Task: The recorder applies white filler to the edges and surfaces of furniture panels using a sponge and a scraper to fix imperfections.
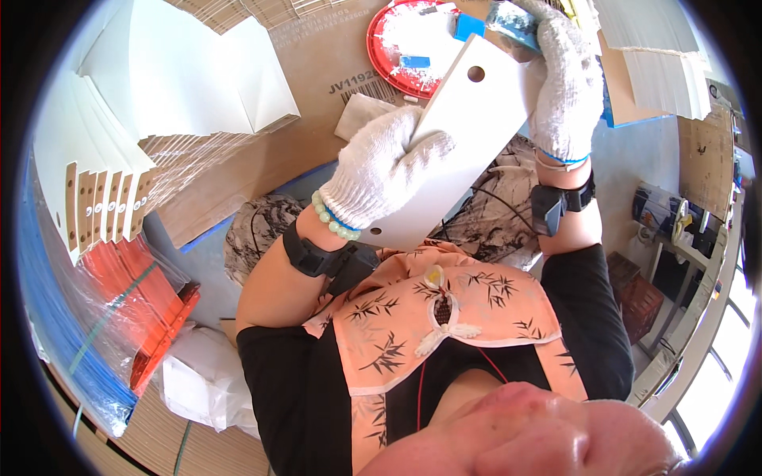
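2 hands: both in white knit gloves, both on 1 white card panel (468, 135) held up over the lap.
Left hand (381, 170): grip clamped on the panel's lower edge.
Right hand (565, 87): grip closed on the upper corner, also holding a blue-handled tool (508, 24), part hidden.
Done, judged: stack of folded white pieces (103, 202) at left.
Left: this panel looks unfinished.
Nearby: red tray (409, 44), cardboard sheet (317, 103).
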Demonstrator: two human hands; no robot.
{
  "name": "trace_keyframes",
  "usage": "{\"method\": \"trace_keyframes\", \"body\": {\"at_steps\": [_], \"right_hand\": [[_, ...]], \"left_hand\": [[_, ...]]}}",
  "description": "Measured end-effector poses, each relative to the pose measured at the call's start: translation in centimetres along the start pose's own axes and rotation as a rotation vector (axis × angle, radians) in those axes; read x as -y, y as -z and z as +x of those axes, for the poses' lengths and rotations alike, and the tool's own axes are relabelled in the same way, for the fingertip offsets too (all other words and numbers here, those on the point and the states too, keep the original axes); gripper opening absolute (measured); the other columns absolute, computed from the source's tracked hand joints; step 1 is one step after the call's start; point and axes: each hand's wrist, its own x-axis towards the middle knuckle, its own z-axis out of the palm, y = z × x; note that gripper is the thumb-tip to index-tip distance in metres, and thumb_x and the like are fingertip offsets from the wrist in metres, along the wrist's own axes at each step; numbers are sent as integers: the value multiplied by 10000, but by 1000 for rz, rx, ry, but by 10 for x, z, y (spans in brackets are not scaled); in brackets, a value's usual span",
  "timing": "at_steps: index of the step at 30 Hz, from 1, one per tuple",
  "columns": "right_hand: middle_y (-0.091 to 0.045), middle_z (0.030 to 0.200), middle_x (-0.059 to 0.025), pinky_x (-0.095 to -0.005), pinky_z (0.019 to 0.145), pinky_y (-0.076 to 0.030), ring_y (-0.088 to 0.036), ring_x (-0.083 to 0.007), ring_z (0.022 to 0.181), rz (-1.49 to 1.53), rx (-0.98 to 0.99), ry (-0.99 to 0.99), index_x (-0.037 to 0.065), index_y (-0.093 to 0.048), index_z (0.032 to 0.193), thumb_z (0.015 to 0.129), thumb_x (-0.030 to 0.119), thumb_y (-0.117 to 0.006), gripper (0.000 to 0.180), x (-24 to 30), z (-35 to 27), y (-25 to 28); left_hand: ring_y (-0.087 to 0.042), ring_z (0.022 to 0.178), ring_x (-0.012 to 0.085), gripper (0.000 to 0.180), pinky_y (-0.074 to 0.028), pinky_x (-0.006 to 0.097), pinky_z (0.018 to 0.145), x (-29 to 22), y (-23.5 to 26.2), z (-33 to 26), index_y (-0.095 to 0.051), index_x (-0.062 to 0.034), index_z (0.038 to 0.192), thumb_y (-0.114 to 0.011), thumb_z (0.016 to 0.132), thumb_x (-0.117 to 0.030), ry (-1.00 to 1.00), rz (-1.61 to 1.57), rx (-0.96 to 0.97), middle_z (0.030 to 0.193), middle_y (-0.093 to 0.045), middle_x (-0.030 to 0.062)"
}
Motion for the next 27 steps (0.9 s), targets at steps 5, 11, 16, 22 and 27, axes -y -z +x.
{"method": "trace_keyframes", "body": {"at_steps": [5,11,16,22,27], "right_hand": [[-712,1095,-91,-271,902,-501,-646,-150,989,-5,21,-45,-44,-666,1205,1044,145,-554,272,-2,0,-2],[-714,1098,-90,-275,903,-505,-650,-154,984,22,19,-45,-39,-675,1183,1047,146,-556,259,-2,-2,-2],[-716,1104,-88,-272,901,-502,-649,-148,982,7,-6,-59,-31,-684,1171,1042,132,-569,238,-6,-4,-2],[-720,1105,-85,-276,903,-507,-651,-145,977,-5,-7,-38,-23,-691,1165,1032,104,-582,214,-7,-5,-2],[-726,1105,-92,-286,915,-512,-658,-153,974,12,6,-38,-25,-693,1161,1027,89,-584,207,-9,-5,-2]], "left_hand": [[-635,733,307,217,-505,377,670,-1,3,0,-675,-30,978,-720,958,-241,-16,12,-31,800,-653,145],[-652,744,297,235,-518,367,681,-8,5,-1,-685,-25,1013,-715,965,-253,54,-5,-1,818,-670,141],[-655,740,294,251,-524,362,687,-1,4,-5,-686,-22,1025,-715,966,-264,15,31,-23,823,-675,145],[-661,742,288,257,-526,366,693,-7,6,-5,-691,-19,1046,-717,964,-261,68,-23,-5,831,-685,150],[-663,746,292,251,-524,368,690,-6,7,-4,-694,-29,1039,-711,968,-269,101,-5,22,835,-686,146]]}}
